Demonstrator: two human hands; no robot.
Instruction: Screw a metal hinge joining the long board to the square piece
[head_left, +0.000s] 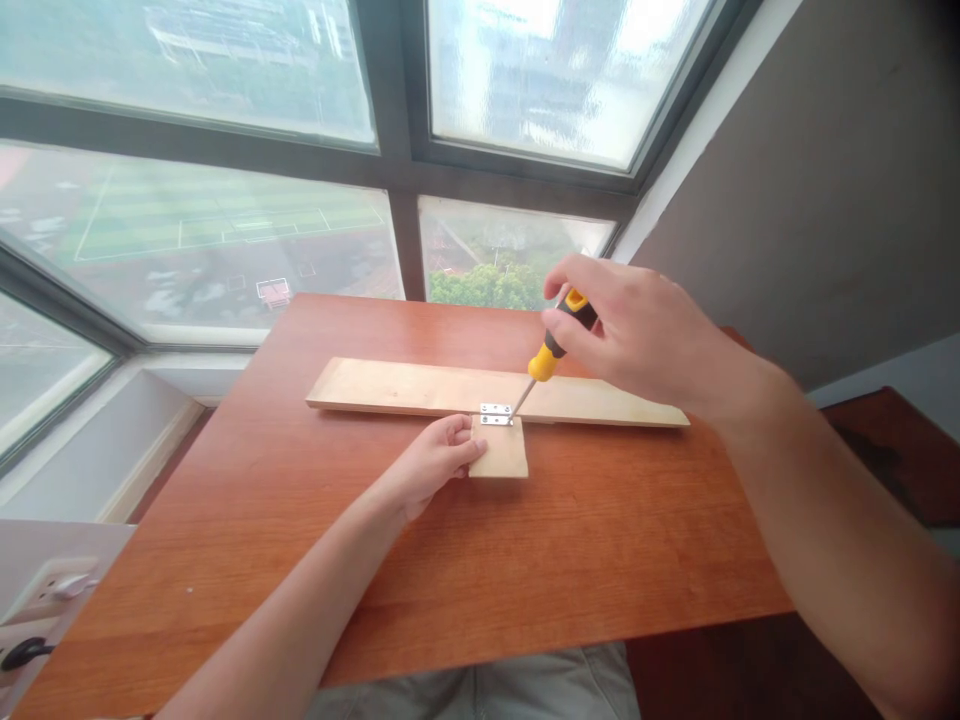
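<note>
A long pale wooden board (390,387) lies across the reddish table (300,520). A small wooden block (501,455) butts against its near edge, joined by a small metal hinge (496,414). My right hand (637,335) is closed round the yellow-and-black handle of a screwdriver (547,358), whose tip rests on the hinge's right side. My left hand (435,460) presses on the small block's left edge, fingers curled against it.
Large windows stand just behind the table's far edge. A grey wall runs along the right. A white wall socket with a plug (45,600) sits at the lower left. Dark wooden furniture (892,450) stands to the right of the table.
</note>
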